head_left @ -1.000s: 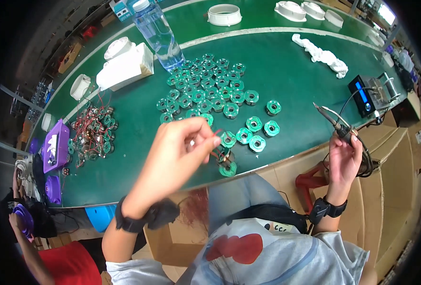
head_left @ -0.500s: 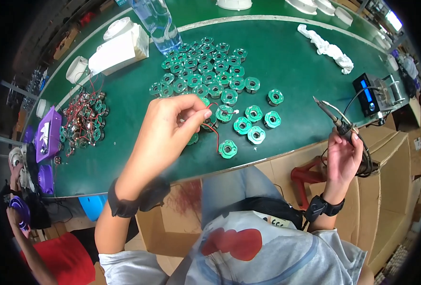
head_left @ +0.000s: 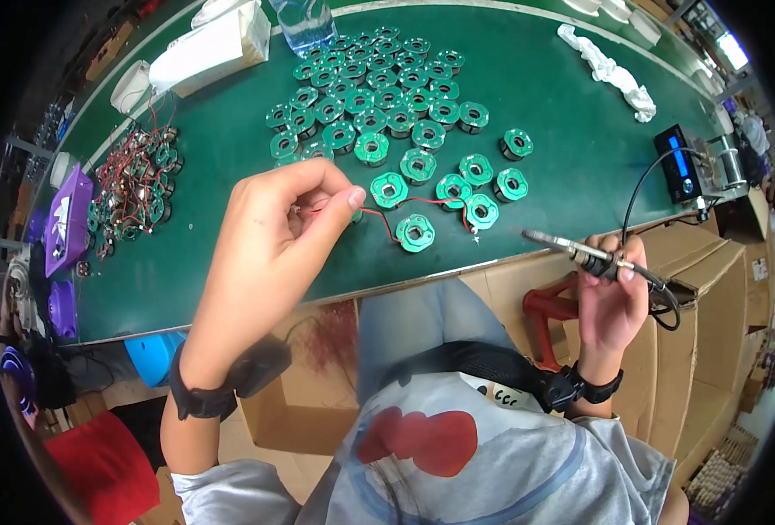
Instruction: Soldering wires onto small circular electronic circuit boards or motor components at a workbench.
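Observation:
Thumb and fingers of my left hand [head_left: 269,223] are pinched on a thin red wire [head_left: 376,212]. The wire runs right, to a small round part topped by a green circuit board [head_left: 415,234] on the table near the front edge. Another red lead crosses the neighbouring boards and ends in a small pale tip beside them. A soldering iron [head_left: 593,260] is in my right hand [head_left: 613,306], its tip pointing left, above the table's front edge and apart from the boards. Several more green-topped round parts [head_left: 370,147] stand in a cluster beyond my left hand.
A tangle of wired parts [head_left: 138,188] lies at the left, beside a purple tray [head_left: 66,223]. At the back are a white box [head_left: 212,52] and a water bottle [head_left: 307,31]. Crumpled white tissue [head_left: 610,74] and a soldering station [head_left: 678,162] are at the right. Cardboard boxes [head_left: 698,324] stand below.
The soldering iron has tipped from pointing steeply up to lying nearly level, pointing left. My left hand has shifted left and slightly nearer, drawing the red wire straighter. The whole view has shifted a little.

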The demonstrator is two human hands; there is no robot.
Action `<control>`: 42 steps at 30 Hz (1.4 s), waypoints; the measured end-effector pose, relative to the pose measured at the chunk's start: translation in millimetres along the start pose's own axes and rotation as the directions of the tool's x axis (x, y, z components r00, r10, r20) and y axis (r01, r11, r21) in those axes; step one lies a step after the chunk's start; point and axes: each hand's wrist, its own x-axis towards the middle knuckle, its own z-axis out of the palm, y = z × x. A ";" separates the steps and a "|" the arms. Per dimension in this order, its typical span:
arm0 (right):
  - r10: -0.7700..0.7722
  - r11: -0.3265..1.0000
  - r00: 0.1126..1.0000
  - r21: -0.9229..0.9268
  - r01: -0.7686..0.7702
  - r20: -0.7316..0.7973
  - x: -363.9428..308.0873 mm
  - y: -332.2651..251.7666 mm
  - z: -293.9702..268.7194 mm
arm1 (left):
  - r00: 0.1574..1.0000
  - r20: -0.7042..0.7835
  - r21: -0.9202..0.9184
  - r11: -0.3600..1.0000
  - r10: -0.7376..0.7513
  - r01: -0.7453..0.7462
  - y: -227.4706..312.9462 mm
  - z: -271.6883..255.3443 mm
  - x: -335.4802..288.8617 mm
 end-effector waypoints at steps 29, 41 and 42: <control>-0.140 0.954 0.977 -0.242 0.177 0.164 -23.6 54.8 34.3 | 0.998 0.006 0.031 0.998 0.063 -0.063 2.2 -1.9 -15.2; -0.118 0.956 0.980 -0.250 0.156 0.160 -22.5 55.7 34.0 | 0.998 0.054 0.059 0.997 0.038 -0.041 6.7 -1.4 -15.1; -0.111 0.955 0.981 -0.256 0.151 0.162 -22.5 55.8 33.8 | 0.998 0.057 0.056 0.998 0.034 -0.037 6.9 -1.4 -15.1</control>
